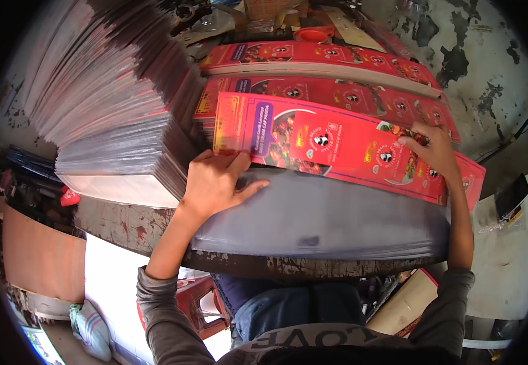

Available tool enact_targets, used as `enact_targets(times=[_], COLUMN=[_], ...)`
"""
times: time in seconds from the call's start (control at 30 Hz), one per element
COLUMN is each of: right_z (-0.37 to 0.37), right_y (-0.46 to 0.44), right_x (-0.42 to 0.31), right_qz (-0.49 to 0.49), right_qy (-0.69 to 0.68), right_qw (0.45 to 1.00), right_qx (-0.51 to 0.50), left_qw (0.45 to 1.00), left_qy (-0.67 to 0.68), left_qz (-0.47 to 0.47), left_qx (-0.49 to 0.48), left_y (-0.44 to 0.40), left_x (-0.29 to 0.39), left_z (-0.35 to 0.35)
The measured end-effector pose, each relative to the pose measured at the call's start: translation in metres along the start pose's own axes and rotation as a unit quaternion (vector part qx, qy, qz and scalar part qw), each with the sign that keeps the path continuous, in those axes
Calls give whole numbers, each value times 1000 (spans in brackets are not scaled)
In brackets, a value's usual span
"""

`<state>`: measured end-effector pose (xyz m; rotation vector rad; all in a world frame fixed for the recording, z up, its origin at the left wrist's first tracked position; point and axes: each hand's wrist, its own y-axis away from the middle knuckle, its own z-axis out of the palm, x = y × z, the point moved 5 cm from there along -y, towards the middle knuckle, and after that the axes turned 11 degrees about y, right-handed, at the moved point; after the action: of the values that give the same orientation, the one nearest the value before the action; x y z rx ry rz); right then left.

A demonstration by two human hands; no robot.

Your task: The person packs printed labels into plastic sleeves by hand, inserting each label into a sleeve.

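A long red printed sheet (349, 143) with panda logos lies at a slant over a pile of clear plastic sleeves (325, 213). My left hand (218, 182) is at the sheet's lower left corner, fingers curled on its edge, thumb stretched out over the sleeves. Toward the sheet's right end, my right hand (434, 152) pinches its upper edge, with the thumb on the printed face. Behind it lie more red printed sheets (391, 103) in stacks.
A tall, fanned stack of filled sleeves (118, 140) stands on the left of the worn table (124, 228). A red tape-like ring (314, 34) lies at the back. Below the table edge are a red stool (200, 304) and a striped bag (91, 328).
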<state>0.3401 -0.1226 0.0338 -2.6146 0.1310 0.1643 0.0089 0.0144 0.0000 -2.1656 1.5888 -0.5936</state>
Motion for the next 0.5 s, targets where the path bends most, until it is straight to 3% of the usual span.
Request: enact_targets(times=[0.2, 0.33, 0.4, 0.5], right_z=[0, -4, -4, -1], right_y=[8, 8, 6, 7], right_x=[41, 42, 41, 45], right_qz=[66, 56, 53, 50], right_qy=[-65, -65, -71, -79], right_qw=[995, 996, 996, 996], right_qx=[-21, -13, 5, 4], left_qw=[993, 983, 858, 809], left_qy=[74, 151, 400, 482], left_qz=[-44, -76, -313, -324], left_qx=[-87, 75, 78, 87], left_y=[-7, -6, 5, 9], left_x=[9, 2, -19, -27], left_z=[-7, -10, 7, 16])
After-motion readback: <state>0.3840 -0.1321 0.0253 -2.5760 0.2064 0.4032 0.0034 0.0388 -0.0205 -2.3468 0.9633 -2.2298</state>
